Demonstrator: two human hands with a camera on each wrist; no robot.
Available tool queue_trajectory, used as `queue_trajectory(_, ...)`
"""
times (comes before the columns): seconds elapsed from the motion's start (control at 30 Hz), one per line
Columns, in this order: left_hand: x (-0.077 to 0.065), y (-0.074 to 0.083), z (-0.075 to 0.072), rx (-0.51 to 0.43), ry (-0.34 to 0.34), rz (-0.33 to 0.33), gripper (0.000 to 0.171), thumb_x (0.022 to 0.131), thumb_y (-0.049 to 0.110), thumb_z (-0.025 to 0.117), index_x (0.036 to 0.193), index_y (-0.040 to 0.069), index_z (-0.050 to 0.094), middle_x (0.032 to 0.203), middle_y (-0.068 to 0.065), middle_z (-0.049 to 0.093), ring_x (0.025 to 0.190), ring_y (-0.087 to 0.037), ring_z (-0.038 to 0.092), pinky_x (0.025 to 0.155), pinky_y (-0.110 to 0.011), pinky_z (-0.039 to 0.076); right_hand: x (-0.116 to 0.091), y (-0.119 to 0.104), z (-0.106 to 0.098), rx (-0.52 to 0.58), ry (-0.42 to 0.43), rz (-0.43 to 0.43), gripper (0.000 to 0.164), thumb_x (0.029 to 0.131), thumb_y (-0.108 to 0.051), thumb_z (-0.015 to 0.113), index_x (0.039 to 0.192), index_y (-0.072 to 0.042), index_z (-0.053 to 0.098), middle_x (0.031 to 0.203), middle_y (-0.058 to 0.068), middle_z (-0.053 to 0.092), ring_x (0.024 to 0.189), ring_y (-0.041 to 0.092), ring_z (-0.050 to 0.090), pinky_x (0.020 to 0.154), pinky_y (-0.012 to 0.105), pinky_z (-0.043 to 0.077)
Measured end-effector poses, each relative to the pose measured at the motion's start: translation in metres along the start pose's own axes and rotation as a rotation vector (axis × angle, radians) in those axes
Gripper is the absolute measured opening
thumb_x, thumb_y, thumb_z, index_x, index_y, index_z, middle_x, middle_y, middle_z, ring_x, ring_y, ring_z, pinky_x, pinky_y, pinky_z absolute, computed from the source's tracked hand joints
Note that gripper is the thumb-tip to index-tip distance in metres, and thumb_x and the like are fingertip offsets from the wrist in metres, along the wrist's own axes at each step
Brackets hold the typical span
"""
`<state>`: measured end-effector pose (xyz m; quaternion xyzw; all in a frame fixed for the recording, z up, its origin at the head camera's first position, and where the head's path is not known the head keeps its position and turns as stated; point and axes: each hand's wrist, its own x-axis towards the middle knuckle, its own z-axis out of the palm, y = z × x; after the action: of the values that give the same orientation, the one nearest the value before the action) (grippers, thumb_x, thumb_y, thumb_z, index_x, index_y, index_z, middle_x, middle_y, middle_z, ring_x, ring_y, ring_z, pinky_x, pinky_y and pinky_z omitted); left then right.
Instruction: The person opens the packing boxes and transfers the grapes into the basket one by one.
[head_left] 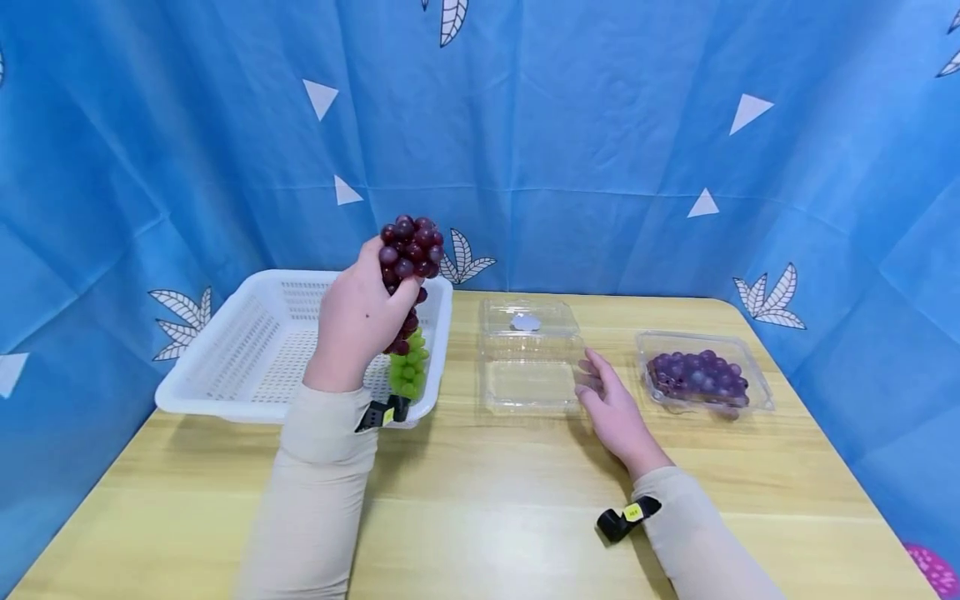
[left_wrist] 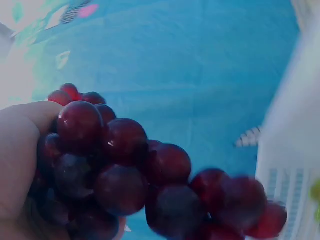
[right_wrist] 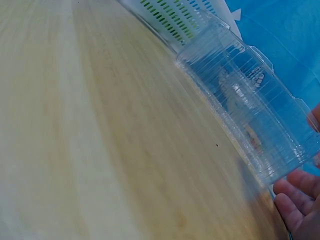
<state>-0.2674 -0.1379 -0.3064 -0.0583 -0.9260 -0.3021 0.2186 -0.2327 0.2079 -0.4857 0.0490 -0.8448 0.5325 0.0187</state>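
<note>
My left hand [head_left: 360,312] grips a bunch of dark red grapes [head_left: 412,250] above the right side of a white plastic basket [head_left: 247,283]. In the left wrist view the red grapes [left_wrist: 122,190] hang out from between thumb and fingers. Below them a bunch of green grapes [head_left: 408,371] lies in the basket. An unfolded clear plastic clamshell box [head_left: 528,375] sits mid-table with its lid [head_left: 498,315] tipped back. My right hand [head_left: 615,408] is at the box's right side, fingers loosely extended; in the right wrist view its fingertips [right_wrist: 300,185] are right at the box wall.
To the right stands another clear box [head_left: 757,392] with dark purple grapes [head_left: 697,375] inside. A blue curtain [head_left: 562,167] with white prints hangs behind and beside the wooden table [head_left: 480,517].
</note>
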Motion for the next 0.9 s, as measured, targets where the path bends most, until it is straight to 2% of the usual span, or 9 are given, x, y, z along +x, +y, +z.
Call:
queue_trajectory(0.23, 0.023, -0.015, -0.014, 0.207, -0.187, -0.004, 0.064, 0.095, 0.039, 0.052, 0.145, -0.001, 0.042, 0.119, -0.028, 0.064, 0.102, -0.046, 0.063, 0.083, -0.060, 0.050, -0.003, -0.002, 0.001, 0.001, -0.010, -0.002, 0.066, 0.106, -0.021, 0.049, 0.163, -0.018, 0.017, 0.158, 0.014, 0.035, 0.142, 0.036, 0.039, 0.114, 0.054, 0.033)
queue_trajectory(0.4, 0.040, -0.024, -0.011, 0.342, -0.329, -0.022, 0.066, 0.097, 0.039, 0.051, 0.146, -0.004, 0.040, 0.123, -0.030, 0.062, 0.106, -0.049, 0.061, 0.085, -0.062, 0.049, -0.005, -0.001, 0.001, 0.011, -0.017, 0.006, 0.066, 0.106, -0.020, 0.050, 0.163, -0.017, 0.018, 0.158, 0.014, 0.036, 0.141, 0.036, 0.040, 0.113, 0.054, 0.034)
queue_trajectory(0.57, 0.053, -0.033, -0.006, 0.412, -0.436, -0.021, 0.063, 0.097, 0.037, 0.053, 0.145, -0.004, 0.043, 0.128, -0.029, 0.059, 0.109, -0.047, 0.059, 0.089, -0.061, 0.049, -0.004, -0.003, 0.000, 0.018, -0.008, -0.009, 0.065, 0.106, -0.018, 0.050, 0.163, -0.016, 0.019, 0.156, 0.014, 0.038, 0.139, 0.036, 0.041, 0.112, 0.055, 0.035)
queue_trajectory(0.67, 0.058, -0.040, -0.003, 0.439, -0.497, -0.031, 0.055, 0.095, 0.033, 0.055, 0.136, -0.004, 0.050, 0.122, -0.026, 0.061, 0.103, -0.043, 0.059, 0.086, -0.057, 0.051, -0.004, -0.004, 0.000, 0.015, -0.011, -0.014, 0.065, 0.106, -0.018, 0.049, 0.163, -0.016, 0.019, 0.156, 0.015, 0.038, 0.139, 0.037, 0.041, 0.112, 0.055, 0.035)
queue_trajectory(0.77, 0.063, -0.047, -0.001, 0.458, -0.586, -0.058, 0.041, 0.093, 0.029, 0.055, 0.120, -0.001, 0.060, 0.112, -0.022, 0.063, 0.095, -0.038, 0.058, 0.079, -0.050, 0.051, -0.005, -0.005, 0.000, 0.022, -0.015, -0.012, 0.064, 0.106, -0.018, 0.049, 0.163, -0.015, 0.018, 0.156, 0.015, 0.037, 0.139, 0.036, 0.041, 0.112, 0.054, 0.035)
queue_trajectory(0.9, 0.065, -0.058, 0.005, 0.440, -0.732, -0.163, 0.027, 0.095, 0.028, 0.054, 0.098, 0.005, 0.068, 0.100, -0.018, 0.065, 0.085, -0.032, 0.062, 0.071, -0.042, 0.050, -0.006, -0.007, -0.001, 0.037, -0.017, -0.011, 0.065, 0.106, -0.019, 0.049, 0.163, -0.016, 0.018, 0.157, 0.015, 0.037, 0.140, 0.036, 0.041, 0.113, 0.054, 0.035)
